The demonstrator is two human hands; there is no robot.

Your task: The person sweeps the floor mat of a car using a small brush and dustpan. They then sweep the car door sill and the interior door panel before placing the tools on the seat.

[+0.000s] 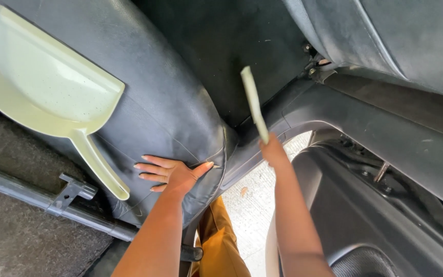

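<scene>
Down beside the open car door, the left hand [173,174] is lying flat on the black leather seat cushion [165,102], fingers [149,166] spread wide toward nine o'clock and gripping nothing. At ten o'clock from it, a pale green dustpan [42,87] is resting on the same cushion, its handle pointing down toward five o'clock and ending just beside the fingertips. The right hand [273,151] is closing round the bottom end of a pale green brush handle [254,105], which is blurring as it reaches toward twelve o'clock over the dark floor carpet [232,56]. Judging from the slope of the cushion, the unheld dustpan could be sliding off toward the metal seat rail [52,200]; a quick sweep might also be scattering grit.
</scene>
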